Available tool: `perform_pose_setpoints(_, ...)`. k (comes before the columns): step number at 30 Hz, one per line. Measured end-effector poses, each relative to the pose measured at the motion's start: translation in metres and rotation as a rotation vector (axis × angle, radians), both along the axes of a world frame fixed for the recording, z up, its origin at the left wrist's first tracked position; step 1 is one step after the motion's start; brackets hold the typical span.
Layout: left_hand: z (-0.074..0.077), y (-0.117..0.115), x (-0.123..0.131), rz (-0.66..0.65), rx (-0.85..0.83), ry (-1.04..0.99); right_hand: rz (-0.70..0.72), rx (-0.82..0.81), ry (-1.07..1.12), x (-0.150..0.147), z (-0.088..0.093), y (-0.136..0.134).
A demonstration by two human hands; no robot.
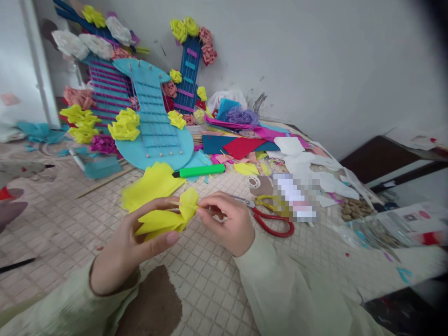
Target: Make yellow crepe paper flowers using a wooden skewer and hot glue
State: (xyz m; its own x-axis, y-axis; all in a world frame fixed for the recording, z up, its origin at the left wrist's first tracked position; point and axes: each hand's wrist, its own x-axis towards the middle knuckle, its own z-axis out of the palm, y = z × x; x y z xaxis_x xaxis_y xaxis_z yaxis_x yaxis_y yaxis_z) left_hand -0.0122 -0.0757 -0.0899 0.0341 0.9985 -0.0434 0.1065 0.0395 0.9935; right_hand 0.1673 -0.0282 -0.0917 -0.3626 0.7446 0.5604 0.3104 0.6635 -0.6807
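Observation:
My left hand [140, 233] is closed around a folded yellow paper flower [164, 219], its thumb along the lower side. The thumb and fingertips of my right hand [227, 219] pinch the flower's right edge. Behind my left hand lies a loose yellow sheet [154, 182], and beyond the flower a green highlighter [201, 171] with a black tip end. Just right of my right hand are red-handled scissors [273, 219], their blades partly hidden behind that hand. A light blue guitar-shaped piece [157, 116] with strings and yellow flowers leans farther back.
Dark blue string-instrument shapes [187, 74] decorated with paper flowers lean against the wall. Coloured scraps, purple yarn [241, 115] and white paper pieces [308, 168] cover the back right. A clear plastic bag [385, 228] lies at the right, and a thin stick [105, 182] at the left.

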Motion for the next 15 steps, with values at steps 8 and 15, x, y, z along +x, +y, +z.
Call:
perform_pose_setpoints(8,-0.004,-0.006,0.009,0.088,-0.063,-0.147,-0.022,-0.063,0.029,-0.001,0.0,-0.001)
perform_pose_setpoints(15,-0.011,-0.015,0.018,0.08,-0.093,-0.349,-0.046,-0.135,0.07,0.0,-0.002,0.0)
